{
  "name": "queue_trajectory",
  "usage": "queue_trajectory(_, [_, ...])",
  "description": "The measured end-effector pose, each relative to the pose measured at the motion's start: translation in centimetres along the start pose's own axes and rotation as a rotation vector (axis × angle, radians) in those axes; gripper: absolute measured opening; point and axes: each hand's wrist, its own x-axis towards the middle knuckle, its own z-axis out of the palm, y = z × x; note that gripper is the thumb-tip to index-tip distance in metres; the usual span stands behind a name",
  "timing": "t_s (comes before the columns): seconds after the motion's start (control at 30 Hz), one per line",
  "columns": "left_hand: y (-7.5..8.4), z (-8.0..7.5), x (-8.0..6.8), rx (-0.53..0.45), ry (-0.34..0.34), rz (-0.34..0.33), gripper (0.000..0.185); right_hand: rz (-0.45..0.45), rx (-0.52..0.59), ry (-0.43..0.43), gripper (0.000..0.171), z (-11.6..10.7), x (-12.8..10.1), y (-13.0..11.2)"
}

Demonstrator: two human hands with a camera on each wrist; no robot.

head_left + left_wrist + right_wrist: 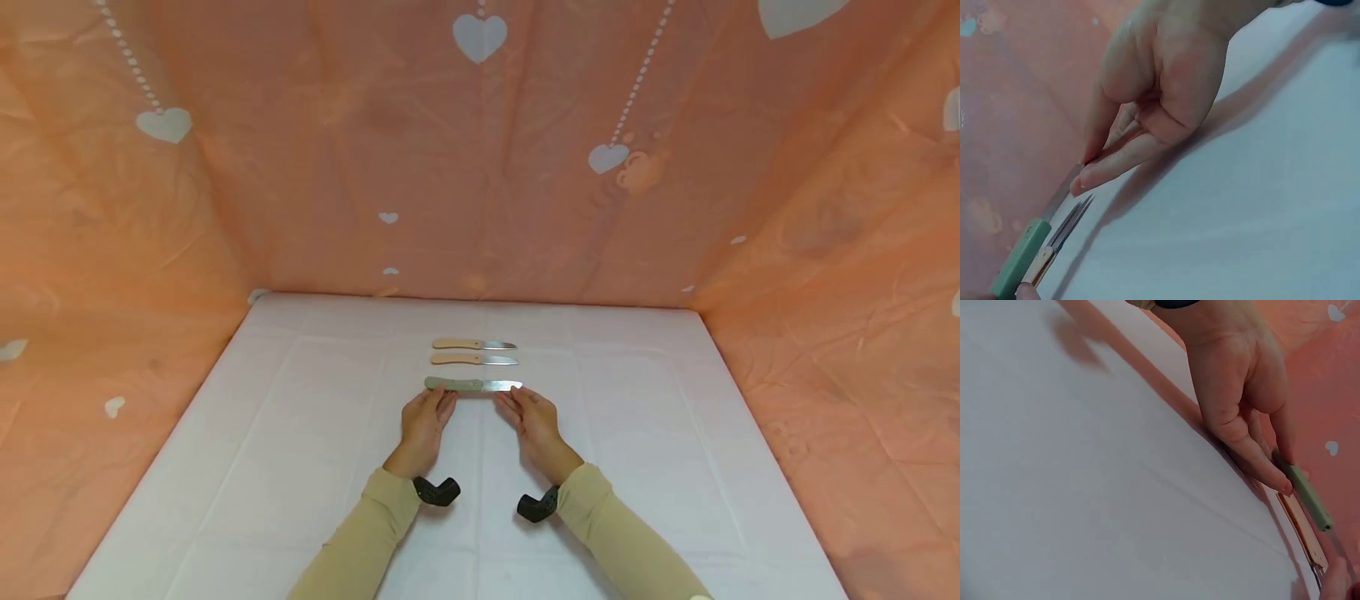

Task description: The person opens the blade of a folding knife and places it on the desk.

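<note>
A knife with a pale green handle (pixel 454 384) and a bright blade (pixel 498 386) spans the space between both hands, lying crosswise. My left hand (pixel 422 427) pinches the handle's end between thumb and fingers. At the blade's tip, my right hand (pixel 537 423) pinches with thumb and fingertips. The left wrist view looks across at the right hand (pixel 1166 81) on the blade; the right wrist view shows the left hand (pixel 1241 387) on the green handle (pixel 1307 497). Just beyond lie two knives with light wooden handles, a farther one (pixel 456 343) and a nearer one (pixel 455 359), blades pointing right.
A white cloth (pixel 300 467) covers the table. Orange sheeting with white hearts (pixel 480 167) rises behind it and along both sides. Black wrist cameras (pixel 437 492) jut inward from the sleeves.
</note>
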Motion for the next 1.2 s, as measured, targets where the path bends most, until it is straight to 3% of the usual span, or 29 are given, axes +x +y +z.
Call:
queue_trajectory(0.33, [1.0, 0.5, 1.4, 0.102, 0.059, -0.102, 0.036, 0.048, -0.013, 0.057, 0.034, 0.6, 1.5, -0.5])
queue_trajectory(0.67, [2.0, 0.6, 2.4, 0.182, 0.084, -0.163, 0.033, 0.121, -0.100, 0.119, 0.031, 0.9, 3.2, -1.0])
queue_trajectory(0.97, [0.9, 0.0, 3.3, 0.286, 0.043, -0.074, 0.028, 0.139, -0.143, 0.149, 0.031, 1.1, 3.2, -1.2])
queue_trajectory(1.2, [1.3, -0.1, 3.5, 0.306, 0.047, -0.118, 0.031, 0.164, -0.137, 0.156, 0.033, 1.5, 3.4, -1.3])
